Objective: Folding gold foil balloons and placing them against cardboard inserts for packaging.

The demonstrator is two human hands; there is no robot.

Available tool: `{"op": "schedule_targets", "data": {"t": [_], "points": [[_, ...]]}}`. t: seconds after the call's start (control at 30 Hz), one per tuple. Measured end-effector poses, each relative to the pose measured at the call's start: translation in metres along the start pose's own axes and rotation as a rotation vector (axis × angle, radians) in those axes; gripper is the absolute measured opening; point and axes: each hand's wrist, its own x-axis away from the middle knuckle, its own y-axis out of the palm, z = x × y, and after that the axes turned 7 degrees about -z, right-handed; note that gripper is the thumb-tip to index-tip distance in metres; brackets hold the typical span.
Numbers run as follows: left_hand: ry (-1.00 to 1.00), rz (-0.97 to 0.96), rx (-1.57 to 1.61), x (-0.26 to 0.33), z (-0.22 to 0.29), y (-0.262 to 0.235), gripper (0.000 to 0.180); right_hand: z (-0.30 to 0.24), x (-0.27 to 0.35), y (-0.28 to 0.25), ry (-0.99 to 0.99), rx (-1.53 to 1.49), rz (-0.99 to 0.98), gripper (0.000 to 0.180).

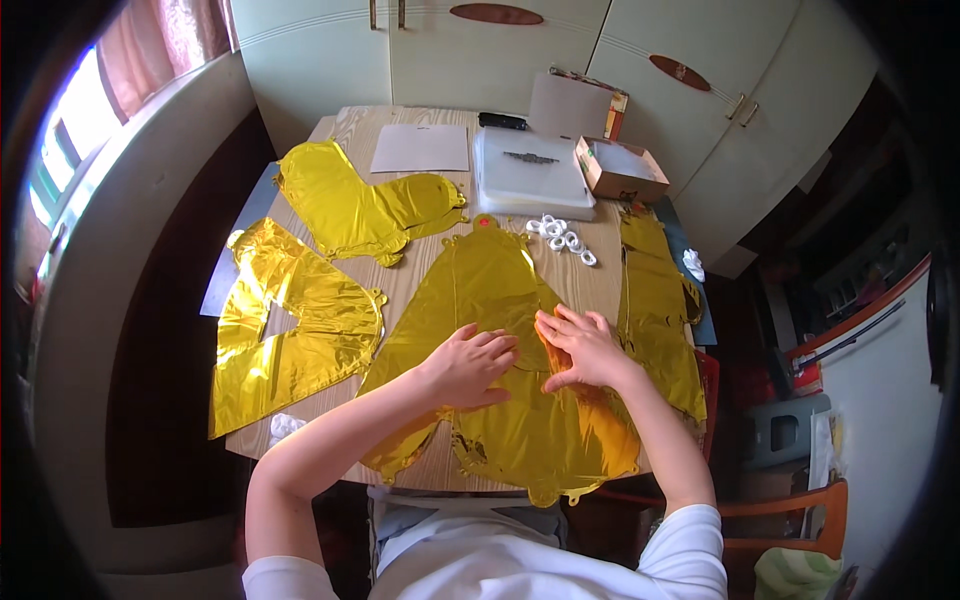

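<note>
A flat, uninflated gold foil balloon [490,270], wide at the near end and narrow at the far end, lies spread in the middle of the table. My left hand [470,368] is over its centre with fingers stretched out, pointing right. To the right, my right hand [580,348] rests on or just above the foil, fingers spread and thumb apart. Neither hand holds anything. Beside the right hand the foil shows an orange reflection. Other flat gold foil balloons lie around: one at the far left [350,205], one at the near left [310,350], one along the right side [660,330].
Several white rolls [558,236] sit beyond the middle balloon. Behind them are a stack of clear plastic sleeves [530,180], a cardboard box [620,170] and a sheet of white paper [420,148]. Crumpled white tissue [286,428] lies at the near left edge. A wooden chair [830,520] stands at right.
</note>
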Motion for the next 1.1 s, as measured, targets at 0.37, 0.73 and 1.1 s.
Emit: {"op": "schedule_targets", "data": {"t": [0.37, 0.73, 1.1], "points": [[0.076, 0.132, 0.023, 0.010, -0.007, 0.011, 0.064, -0.003, 0.006, -0.009, -0.008, 0.006, -0.122, 0.128], [0.071, 0.154, 0.012, 0.009, -0.006, 0.013, 0.064, -0.028, 0.088, 0.031, 0.161, -0.053, 0.262, 0.089], [0.069, 0.136, 0.021, 0.008, -0.006, 0.009, 0.069, -0.039, 0.179, 0.068, 0.595, -0.371, 0.411, 0.053]]}}
